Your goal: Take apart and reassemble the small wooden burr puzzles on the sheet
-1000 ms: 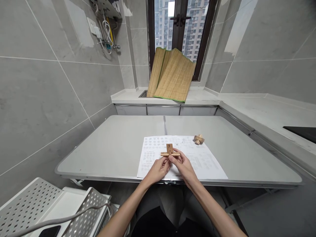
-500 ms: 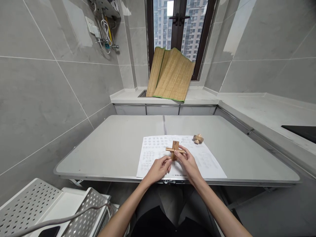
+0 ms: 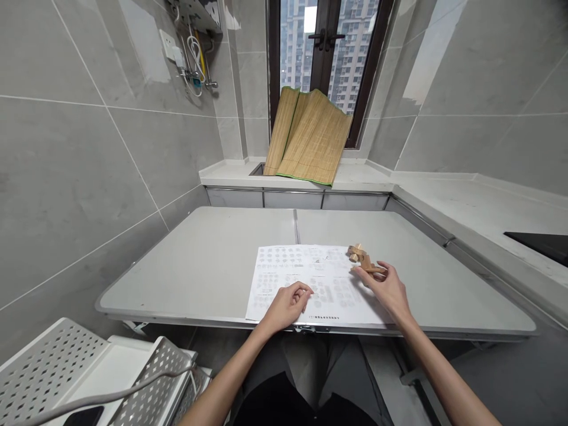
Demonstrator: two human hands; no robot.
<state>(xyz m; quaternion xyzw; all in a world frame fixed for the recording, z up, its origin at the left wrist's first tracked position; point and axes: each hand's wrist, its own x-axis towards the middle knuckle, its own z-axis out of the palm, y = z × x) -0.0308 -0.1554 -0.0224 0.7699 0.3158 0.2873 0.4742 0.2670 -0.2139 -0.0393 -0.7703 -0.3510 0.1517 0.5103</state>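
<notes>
My right hand [image 3: 387,288] is closed around a wooden burr puzzle piece [image 3: 368,264], a crossed shape of brown sticks with a dark mark on its upper end. It is at the right edge of the printed sheet [image 3: 284,307], right beside a second wooden burr puzzle [image 3: 355,253] of interlocked sticks; whether the two touch I cannot tell. Loosely curled on the sheet's lower middle lies my left hand [image 3: 290,305], with nothing visible in its fingers. Small puzzle diagrams in rows cover the paper.
The grey folding table [image 3: 186,266] has a seam across its middle. A bamboo mat [image 3: 315,139] leans against the window behind it. White counter [image 3: 470,198] runs along the right, and a white perforated rack [image 3: 57,367] stands at lower left.
My right hand has carried the wooden piece from the middle of the sheet to the right, up to the other puzzle. My left hand stays almost where it was, apart from the piece.
</notes>
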